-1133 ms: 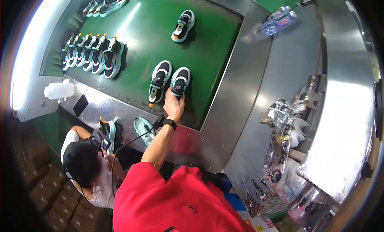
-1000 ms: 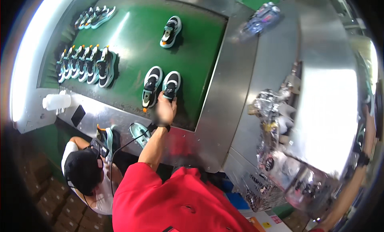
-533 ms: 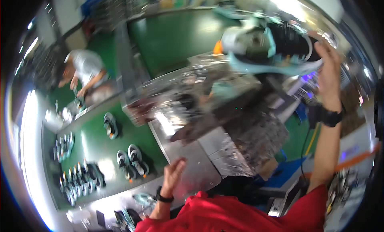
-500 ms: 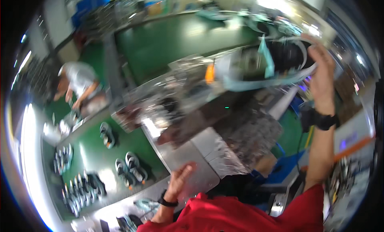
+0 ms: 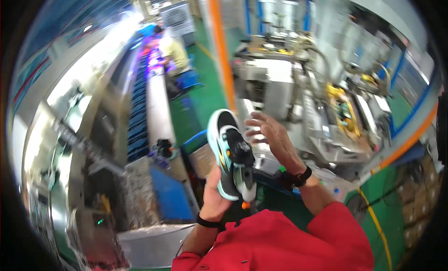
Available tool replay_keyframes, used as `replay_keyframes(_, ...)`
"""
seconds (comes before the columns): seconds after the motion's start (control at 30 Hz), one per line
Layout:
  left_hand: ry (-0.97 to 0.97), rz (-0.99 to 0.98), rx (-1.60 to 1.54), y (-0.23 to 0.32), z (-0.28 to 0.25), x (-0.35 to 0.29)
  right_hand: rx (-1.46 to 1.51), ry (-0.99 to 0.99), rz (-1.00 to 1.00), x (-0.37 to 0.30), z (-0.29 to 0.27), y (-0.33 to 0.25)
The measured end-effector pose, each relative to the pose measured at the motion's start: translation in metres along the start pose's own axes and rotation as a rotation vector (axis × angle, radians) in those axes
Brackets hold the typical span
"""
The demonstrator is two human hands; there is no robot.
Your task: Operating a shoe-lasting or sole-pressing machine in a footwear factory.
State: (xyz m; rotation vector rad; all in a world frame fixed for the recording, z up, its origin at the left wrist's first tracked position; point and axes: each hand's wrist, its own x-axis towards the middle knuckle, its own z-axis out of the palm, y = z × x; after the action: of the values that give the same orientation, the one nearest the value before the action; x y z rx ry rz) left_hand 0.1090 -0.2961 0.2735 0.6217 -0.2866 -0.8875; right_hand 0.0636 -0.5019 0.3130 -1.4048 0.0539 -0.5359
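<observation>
Head view: one sneaker [image 5: 233,156], toe pointing away, before the red shirt [image 5: 280,243].
Left grip [image 5: 215,196] holds its sole [image 5: 216,150] near the heel; right grip [image 5: 273,138] spread, empty, beside. Likely light, soft-uppered, firm underneath: best held there.

Likely a factory: industrial machinery [image 5: 308,107].

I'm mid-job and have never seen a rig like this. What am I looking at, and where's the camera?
No machine grips here: these are a person's bare hands, seen from a fisheye camera on their head, so edges bend. The left hand holds a black, white and pale-teal shoe, toe pointing away. The right hand is open beside it; contact is unclear. On the left, a dark item, too blurred to name, lies by a long pale work line. Another person sits farther along.
</observation>
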Motion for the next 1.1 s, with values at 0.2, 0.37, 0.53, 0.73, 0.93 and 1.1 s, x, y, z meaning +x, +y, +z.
replay_keyframes(0.2,-0.096,0.074,0.806,-0.130,0.080,0.126,-0.080,0.333,0.107,-0.083,-0.155,0.016)
replay_keyframes(0.37,-0.381,-0.228,0.922,-0.218,0.134,0.223,-0.142,0.944,0.085,-0.124,-0.265,0.013)
replay_keyframes(0.53,-0.242,-0.107,1.307,-0.317,0.131,0.378,-0.246,1.187,-0.007,-0.159,-0.324,-0.024)
replay_keyframes(0.73,-0.138,-0.216,1.685,-0.419,0.130,0.483,-0.443,1.450,-0.015,-0.196,-0.345,-0.052)
replay_keyframes(0.93,-0.010,-0.109,1.615,-0.409,0.109,0.498,-0.736,1.391,0.111,-0.176,-0.401,-0.055)
replay_keyframes(1.1,-0.201,-0.707,0.544,-0.312,0.084,0.430,-0.895,1.078,0.512,-0.053,-0.484,-0.067)
